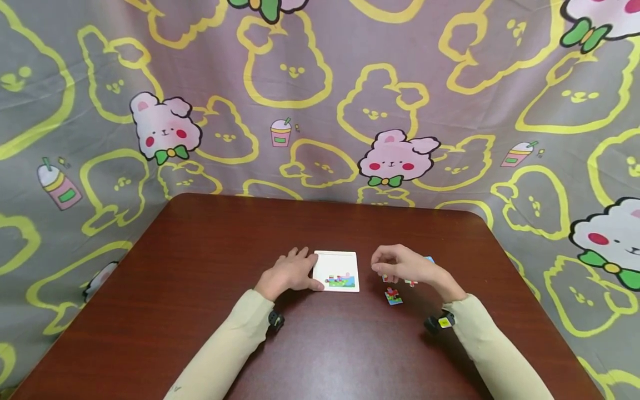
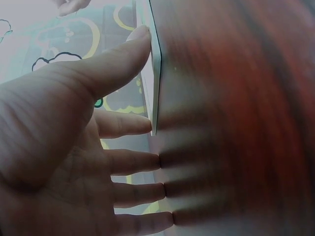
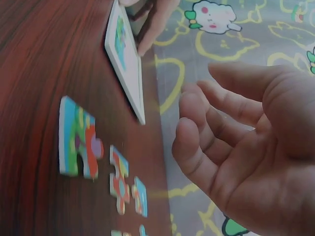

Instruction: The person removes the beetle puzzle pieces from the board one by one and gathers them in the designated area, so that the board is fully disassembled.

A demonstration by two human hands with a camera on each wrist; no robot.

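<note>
Behind everything hangs a grey cloth (image 1: 320,100) printed with yellow rabbit outlines and pink rabbits, draped past the far edge and both sides of the dark red-brown table (image 1: 200,333). Nothing stands between the hands and the things they work on.

Next in size is a white square puzzle tray (image 1: 336,270) lying flat near the table's middle. Inside it, along the near edge, a short strip of coloured pieces is already in place; the upper part of the tray shows bare white.

To the right of the tray, loose puzzle pieces lie on the table: one multicoloured piece (image 1: 393,296) sits nearest the person, a small cluster (image 1: 411,283) lies partly under the right hand, and a blue piece (image 1: 429,259) peeks out beyond it. The right wrist view shows them flat and apart from the tray.

The left hand (image 1: 290,273) lies flat beside the tray's left edge, its fingers (image 2: 135,162) straight on the table and the thumb (image 2: 115,59) against the tray's rim, gripping nothing. The right hand (image 1: 402,266) hovers over the loose pieces with fingers (image 3: 202,142) loosely curled and empty, touching none of them.
</note>
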